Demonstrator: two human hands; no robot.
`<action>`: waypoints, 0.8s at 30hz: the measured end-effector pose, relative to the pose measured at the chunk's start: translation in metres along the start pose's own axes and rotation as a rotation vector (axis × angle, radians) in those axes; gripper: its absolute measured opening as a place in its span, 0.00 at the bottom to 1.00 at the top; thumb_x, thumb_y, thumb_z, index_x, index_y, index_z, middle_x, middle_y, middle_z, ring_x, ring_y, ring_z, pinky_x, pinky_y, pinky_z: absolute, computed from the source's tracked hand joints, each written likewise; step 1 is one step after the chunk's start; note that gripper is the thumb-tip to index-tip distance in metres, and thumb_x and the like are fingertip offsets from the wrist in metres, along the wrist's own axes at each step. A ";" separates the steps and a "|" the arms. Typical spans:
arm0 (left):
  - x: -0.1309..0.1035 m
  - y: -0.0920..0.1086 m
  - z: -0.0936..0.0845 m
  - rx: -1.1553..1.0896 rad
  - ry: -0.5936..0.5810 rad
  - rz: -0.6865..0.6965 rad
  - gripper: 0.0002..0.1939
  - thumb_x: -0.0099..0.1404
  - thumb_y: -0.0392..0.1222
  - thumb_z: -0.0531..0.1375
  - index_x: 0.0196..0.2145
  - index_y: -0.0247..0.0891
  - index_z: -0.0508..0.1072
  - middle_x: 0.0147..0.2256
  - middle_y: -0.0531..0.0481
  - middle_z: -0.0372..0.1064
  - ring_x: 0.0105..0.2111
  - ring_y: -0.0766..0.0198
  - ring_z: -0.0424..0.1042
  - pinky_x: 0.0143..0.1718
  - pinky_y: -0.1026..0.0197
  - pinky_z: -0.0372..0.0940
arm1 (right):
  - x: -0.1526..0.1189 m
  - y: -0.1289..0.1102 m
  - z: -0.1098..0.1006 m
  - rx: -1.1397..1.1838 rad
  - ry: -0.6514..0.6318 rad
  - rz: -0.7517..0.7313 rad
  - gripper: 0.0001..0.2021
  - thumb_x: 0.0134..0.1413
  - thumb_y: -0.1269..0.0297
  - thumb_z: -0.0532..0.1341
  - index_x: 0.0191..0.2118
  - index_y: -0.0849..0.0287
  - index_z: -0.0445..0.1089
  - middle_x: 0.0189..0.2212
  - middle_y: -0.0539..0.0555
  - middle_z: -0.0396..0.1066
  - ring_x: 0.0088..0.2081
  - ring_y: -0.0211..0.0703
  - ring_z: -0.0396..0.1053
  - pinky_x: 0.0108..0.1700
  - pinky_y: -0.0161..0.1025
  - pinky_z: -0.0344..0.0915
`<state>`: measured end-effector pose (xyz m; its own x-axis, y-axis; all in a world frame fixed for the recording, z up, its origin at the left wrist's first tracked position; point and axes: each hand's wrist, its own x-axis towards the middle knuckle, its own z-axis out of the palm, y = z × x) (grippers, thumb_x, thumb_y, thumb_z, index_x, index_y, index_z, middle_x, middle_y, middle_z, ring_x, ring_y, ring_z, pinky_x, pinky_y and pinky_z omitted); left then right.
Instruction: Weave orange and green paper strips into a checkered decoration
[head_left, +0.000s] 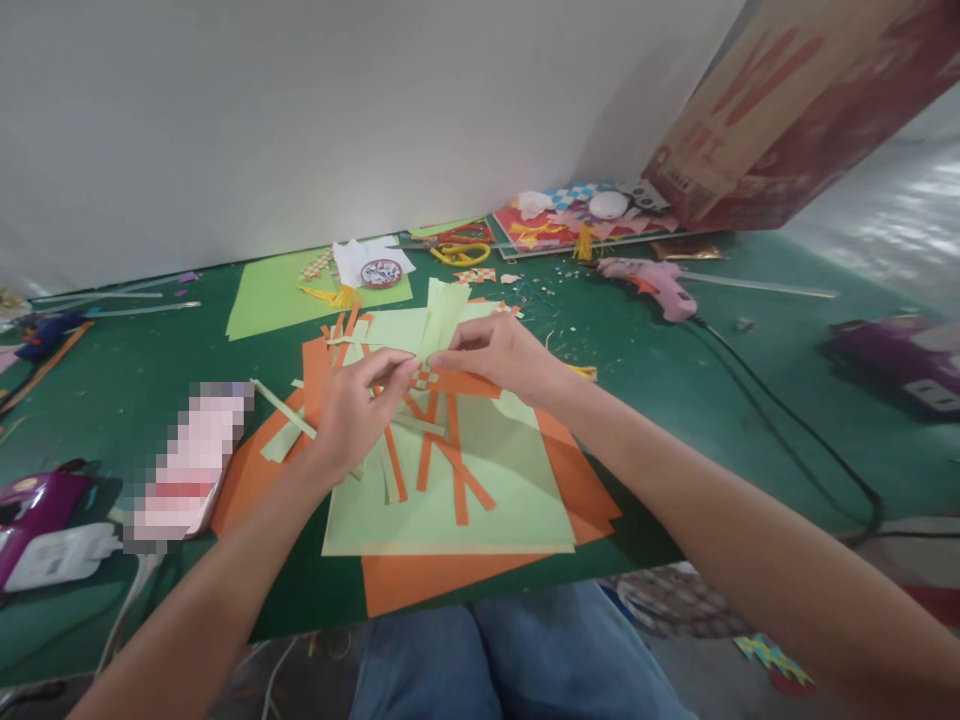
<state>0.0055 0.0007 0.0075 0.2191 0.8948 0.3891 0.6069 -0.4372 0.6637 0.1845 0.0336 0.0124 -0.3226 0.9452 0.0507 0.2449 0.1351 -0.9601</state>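
Note:
Between my two hands is a small woven piece of orange and pale green paper strips (426, 378), with long green strips (444, 312) standing up from it and orange ones running right. My left hand (360, 405) pinches its left edge between thumb and fingers. My right hand (499, 352) pinches it from the right, its fingertips close to the left ones. Below them, loose orange strips (459, 470) and a few green ones lie on a stack of pale green paper sheets (450, 530). Orange sheets (420, 585) stick out from under that stack.
A pink glue gun (649, 285) with a black cord lies to the right. Yellow-handled scissors (461, 255) are at the back, near a light green sheet (262, 295). A phone (191, 465) and a purple device (37, 510) sit at left. A cardboard box (795, 110) stands back right.

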 end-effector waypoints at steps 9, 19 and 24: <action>0.001 0.003 0.000 -0.037 -0.029 -0.034 0.09 0.64 0.44 0.55 0.28 0.40 0.70 0.24 0.53 0.71 0.26 0.65 0.73 0.27 0.65 0.64 | 0.001 0.001 0.001 -0.005 -0.010 -0.004 0.20 0.37 0.54 0.68 0.16 0.61 0.58 0.14 0.42 0.49 0.18 0.26 0.43 0.19 0.32 0.39; -0.001 -0.004 -0.003 -0.231 -0.092 0.048 0.20 0.51 0.45 0.68 0.40 0.42 0.66 0.36 0.51 0.72 0.31 0.65 0.75 0.36 0.62 0.71 | 0.002 -0.003 -0.004 0.139 -0.030 0.135 0.21 0.30 0.54 0.70 0.14 0.60 0.58 0.11 0.41 0.49 0.16 0.26 0.44 0.18 0.33 0.39; -0.001 -0.007 -0.001 -0.169 -0.081 0.023 0.20 0.50 0.48 0.68 0.40 0.43 0.69 0.34 0.51 0.74 0.33 0.62 0.76 0.37 0.61 0.71 | 0.003 -0.001 -0.006 0.172 -0.053 0.116 0.22 0.30 0.53 0.70 0.14 0.60 0.58 0.10 0.40 0.50 0.15 0.25 0.44 0.17 0.32 0.39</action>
<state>0.0000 0.0021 0.0035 0.2967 0.8858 0.3569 0.4653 -0.4605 0.7560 0.1883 0.0380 0.0152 -0.3504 0.9338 -0.0727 0.1247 -0.0305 -0.9917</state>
